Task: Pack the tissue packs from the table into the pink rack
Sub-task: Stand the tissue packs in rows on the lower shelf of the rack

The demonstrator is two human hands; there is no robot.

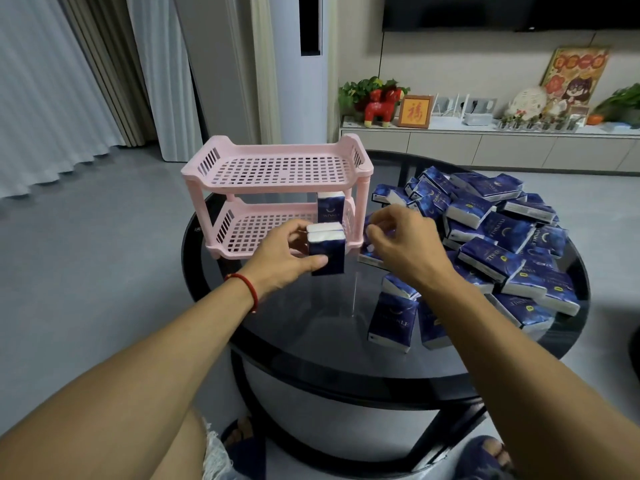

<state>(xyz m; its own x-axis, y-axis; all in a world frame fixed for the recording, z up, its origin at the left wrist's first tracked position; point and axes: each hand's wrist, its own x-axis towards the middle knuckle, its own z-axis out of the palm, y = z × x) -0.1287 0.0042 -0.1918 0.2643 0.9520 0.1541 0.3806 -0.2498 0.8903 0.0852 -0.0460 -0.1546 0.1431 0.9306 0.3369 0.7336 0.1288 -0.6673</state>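
Observation:
A pink two-tier rack [277, 168] stands on the round dark glass table [329, 323]. One navy tissue pack [329, 206] stands upright at the right end of its lower shelf. My left hand [282, 258] grips two upright tissue packs [327, 252] held together, just in front of the lower shelf. My right hand [401, 244] hovers to the right of the rack with curled fingers over a pack lying flat [369, 251]; whether it pinches that pack is hidden. A large pile of navy packs [502, 237] covers the table's right side.
Two loose packs [391, 322] lie near the table's front under my right forearm. The rack's top shelf holds nothing. Behind the table is a low white cabinet [485, 143] with ornaments. My feet in slippers show below the table.

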